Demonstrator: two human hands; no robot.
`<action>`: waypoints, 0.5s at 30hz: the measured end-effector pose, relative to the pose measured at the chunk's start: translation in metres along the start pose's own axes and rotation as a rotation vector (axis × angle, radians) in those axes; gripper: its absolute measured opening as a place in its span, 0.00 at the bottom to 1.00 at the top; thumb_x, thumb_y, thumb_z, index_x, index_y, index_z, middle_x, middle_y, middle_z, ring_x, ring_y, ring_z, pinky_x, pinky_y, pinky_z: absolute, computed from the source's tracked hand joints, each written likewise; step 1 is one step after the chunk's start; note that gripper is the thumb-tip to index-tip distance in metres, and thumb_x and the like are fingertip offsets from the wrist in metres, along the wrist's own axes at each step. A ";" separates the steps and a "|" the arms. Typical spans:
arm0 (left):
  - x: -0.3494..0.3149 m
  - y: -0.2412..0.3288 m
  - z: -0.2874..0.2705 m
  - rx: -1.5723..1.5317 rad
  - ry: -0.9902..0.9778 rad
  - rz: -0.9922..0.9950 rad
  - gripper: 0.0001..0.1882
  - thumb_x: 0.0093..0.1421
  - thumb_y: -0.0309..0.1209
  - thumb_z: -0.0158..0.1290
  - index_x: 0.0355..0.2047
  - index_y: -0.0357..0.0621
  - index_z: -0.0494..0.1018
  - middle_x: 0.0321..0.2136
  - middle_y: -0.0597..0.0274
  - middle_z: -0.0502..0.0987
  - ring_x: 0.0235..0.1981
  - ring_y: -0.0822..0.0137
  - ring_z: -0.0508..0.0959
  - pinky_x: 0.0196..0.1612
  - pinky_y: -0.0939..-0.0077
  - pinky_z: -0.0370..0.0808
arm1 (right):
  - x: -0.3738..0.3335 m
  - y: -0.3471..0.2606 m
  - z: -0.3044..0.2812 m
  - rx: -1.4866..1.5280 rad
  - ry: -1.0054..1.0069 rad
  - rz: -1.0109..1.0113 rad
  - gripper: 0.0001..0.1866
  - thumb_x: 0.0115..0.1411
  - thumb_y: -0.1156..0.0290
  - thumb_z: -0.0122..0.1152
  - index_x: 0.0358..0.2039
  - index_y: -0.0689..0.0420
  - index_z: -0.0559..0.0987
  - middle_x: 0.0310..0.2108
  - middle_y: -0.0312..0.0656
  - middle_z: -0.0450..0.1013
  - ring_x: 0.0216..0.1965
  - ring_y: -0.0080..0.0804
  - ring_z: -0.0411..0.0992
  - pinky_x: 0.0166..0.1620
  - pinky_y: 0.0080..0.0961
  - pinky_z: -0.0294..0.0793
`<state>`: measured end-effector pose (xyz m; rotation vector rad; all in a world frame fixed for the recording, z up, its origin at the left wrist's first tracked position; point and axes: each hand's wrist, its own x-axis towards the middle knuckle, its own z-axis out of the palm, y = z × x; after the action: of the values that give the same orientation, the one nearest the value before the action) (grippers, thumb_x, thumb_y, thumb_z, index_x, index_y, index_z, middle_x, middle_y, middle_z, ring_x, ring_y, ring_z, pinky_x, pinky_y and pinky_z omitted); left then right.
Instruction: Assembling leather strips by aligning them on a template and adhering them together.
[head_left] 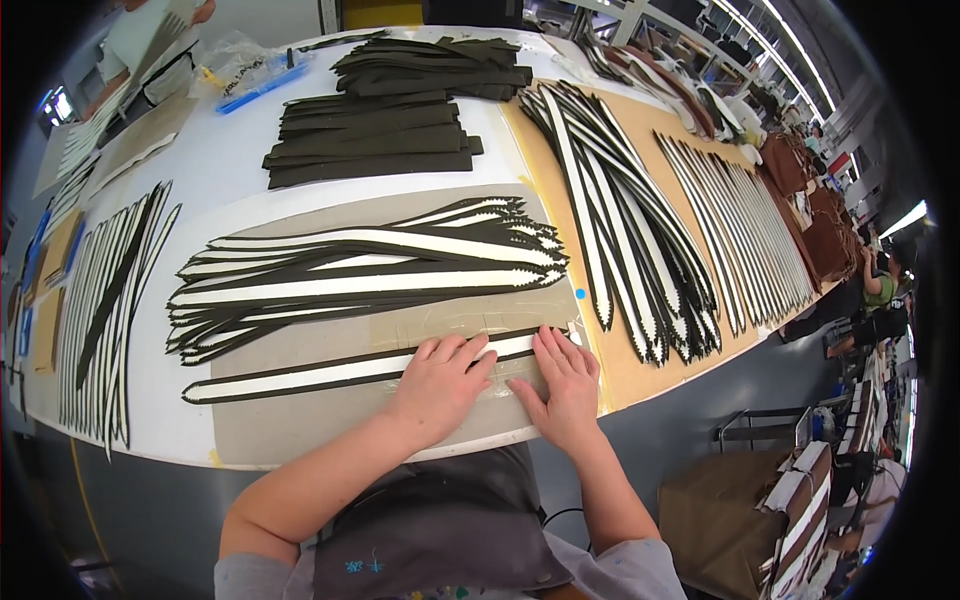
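A long strip (300, 384), black along its edges with a white band down the middle, lies across the grey mat near the table's front edge. My left hand (440, 385) is on its right half, fingers bent and drawn together against the strip. My right hand (565, 385) rests at the strip's right end with fingers stretched flat over it and the thumb held apart. Just beyond both hands, a pile of similar strips (360, 288) with notched ends is heaped on the mat (300, 430).
Dark fabric pieces (375, 140) are stacked farther back. To the right, a tan board (640, 385) carries crossed strips (635, 240) and a spread row of strips (740, 230). More strips (105, 310) lie at the left. A plastic bag (240, 65) sits at the back. Other people are around the room.
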<state>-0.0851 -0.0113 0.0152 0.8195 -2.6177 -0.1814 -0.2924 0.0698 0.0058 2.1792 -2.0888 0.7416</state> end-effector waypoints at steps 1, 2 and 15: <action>0.000 0.000 0.000 0.012 0.003 0.006 0.22 0.59 0.36 0.60 0.54 0.48 0.76 0.57 0.63 0.73 0.55 0.61 0.72 0.58 0.63 0.67 | 0.000 0.000 0.000 -0.003 0.002 -0.003 0.34 0.58 0.55 0.70 0.60 0.61 0.75 0.64 0.48 0.70 0.66 0.45 0.66 0.66 0.45 0.57; 0.000 0.000 0.001 0.015 0.009 0.005 0.22 0.59 0.36 0.60 0.54 0.48 0.76 0.57 0.63 0.73 0.55 0.61 0.72 0.58 0.63 0.67 | 0.000 0.000 0.000 -0.004 0.005 -0.008 0.34 0.58 0.55 0.70 0.60 0.61 0.75 0.64 0.48 0.70 0.66 0.45 0.66 0.66 0.45 0.57; -0.002 0.001 0.001 -0.007 0.035 0.001 0.22 0.59 0.37 0.61 0.53 0.47 0.76 0.57 0.64 0.73 0.54 0.61 0.71 0.59 0.62 0.67 | 0.000 0.000 0.000 -0.031 0.003 0.000 0.35 0.58 0.53 0.69 0.60 0.62 0.75 0.64 0.46 0.70 0.66 0.41 0.65 0.67 0.45 0.56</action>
<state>-0.0845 -0.0096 0.0138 0.8123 -2.5833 -0.1741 -0.2921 0.0696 0.0061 2.1611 -2.0852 0.7074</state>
